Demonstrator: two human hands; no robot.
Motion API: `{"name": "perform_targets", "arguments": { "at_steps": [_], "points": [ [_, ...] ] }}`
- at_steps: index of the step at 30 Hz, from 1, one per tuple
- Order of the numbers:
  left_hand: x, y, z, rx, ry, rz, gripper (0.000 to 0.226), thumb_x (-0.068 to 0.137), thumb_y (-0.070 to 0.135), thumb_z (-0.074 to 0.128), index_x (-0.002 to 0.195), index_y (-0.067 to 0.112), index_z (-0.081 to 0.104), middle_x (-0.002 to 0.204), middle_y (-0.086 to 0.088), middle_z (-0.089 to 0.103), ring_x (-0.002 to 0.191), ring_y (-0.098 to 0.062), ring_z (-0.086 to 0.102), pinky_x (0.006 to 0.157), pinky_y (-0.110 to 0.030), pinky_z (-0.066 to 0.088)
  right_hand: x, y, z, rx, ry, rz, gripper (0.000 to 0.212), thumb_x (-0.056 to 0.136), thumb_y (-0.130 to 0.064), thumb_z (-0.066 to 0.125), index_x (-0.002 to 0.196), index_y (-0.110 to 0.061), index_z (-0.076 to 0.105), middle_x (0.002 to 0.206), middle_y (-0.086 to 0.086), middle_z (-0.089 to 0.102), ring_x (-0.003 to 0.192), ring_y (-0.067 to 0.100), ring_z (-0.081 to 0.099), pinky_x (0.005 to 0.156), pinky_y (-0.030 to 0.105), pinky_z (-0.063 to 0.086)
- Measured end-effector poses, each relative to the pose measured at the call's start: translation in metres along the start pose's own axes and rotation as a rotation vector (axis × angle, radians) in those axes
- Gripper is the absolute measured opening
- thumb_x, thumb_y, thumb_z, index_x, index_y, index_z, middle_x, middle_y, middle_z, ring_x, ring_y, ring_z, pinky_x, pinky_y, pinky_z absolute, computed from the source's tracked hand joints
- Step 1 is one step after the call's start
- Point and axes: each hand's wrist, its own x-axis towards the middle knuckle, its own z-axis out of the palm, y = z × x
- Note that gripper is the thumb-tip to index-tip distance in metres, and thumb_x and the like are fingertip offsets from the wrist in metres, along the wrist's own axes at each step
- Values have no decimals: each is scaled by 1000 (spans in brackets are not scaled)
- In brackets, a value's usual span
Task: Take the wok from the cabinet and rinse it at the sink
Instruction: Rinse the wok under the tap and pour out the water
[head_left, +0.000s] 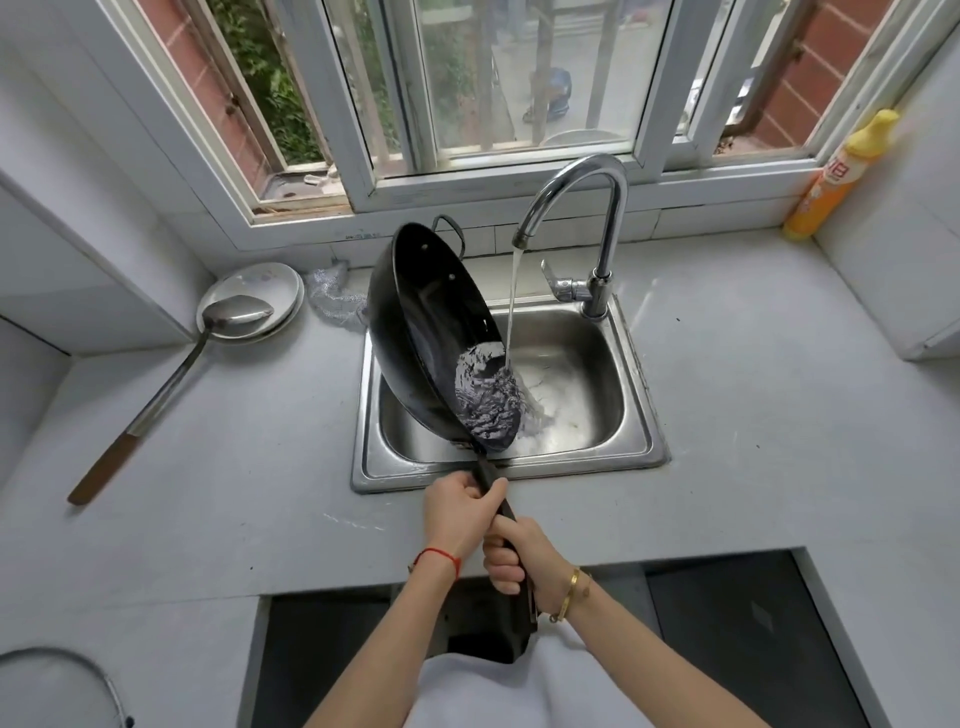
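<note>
A black wok (423, 322) hangs tilted steeply over the steel sink (641, 436), its inside facing right. Water runs from the chrome tap (582, 179) onto the wok's lower inside and spills into the basin. My left hand (460, 514) is closed around the wok's long dark handle just in front of the sink's near rim. My right hand (517, 556) grips the same handle right behind it, closer to my body.
A white plate (283, 283) with a long metal ladle (171, 379) lies on the grey counter left of the sink. A mesh scrubber (332, 299) sits behind the wok. A yellow detergent bottle (836, 176) leans at the right window corner. An open cabinet gap lies below the counter edge.
</note>
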Motion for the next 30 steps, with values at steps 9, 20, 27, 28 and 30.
{"name": "perform_targets", "arguments": {
  "at_steps": [9,20,27,28,30],
  "points": [
    [-3,9,-11,19,33,36,36,78,35,72,56,16,51,37,8,44,40,-8,38,47,-17,35,11,-1,0,74,-131,52,49,97,-17,40,50,-19,30,34,-6,28,25,7,27,28,15,22],
    [2,23,-23,64,152,37,22,70,37,74,65,21,60,53,9,61,54,-5,58,54,-22,48,23,-11,7,245,-307,75,51,93,-21,40,42,-21,38,30,-8,32,21,4,29,25,14,21],
    [3,21,-23,95,158,27,23,69,40,74,68,21,61,54,9,62,55,-4,58,56,-25,52,28,-7,10,354,-355,70,46,85,-24,49,40,-18,42,29,-6,35,20,5,33,24,14,26],
    [3,20,-23,96,160,26,23,69,40,74,69,21,61,55,9,62,55,-4,59,57,-25,53,28,-6,10,362,-349,73,46,85,-24,50,40,-18,42,29,-6,35,20,5,33,24,14,25],
    [4,18,-22,90,159,26,23,69,41,75,70,22,61,55,10,62,56,-3,59,57,-25,53,29,-5,10,370,-347,77,46,84,-24,49,39,-18,43,28,-7,35,19,5,33,24,13,25]
  ]
}}
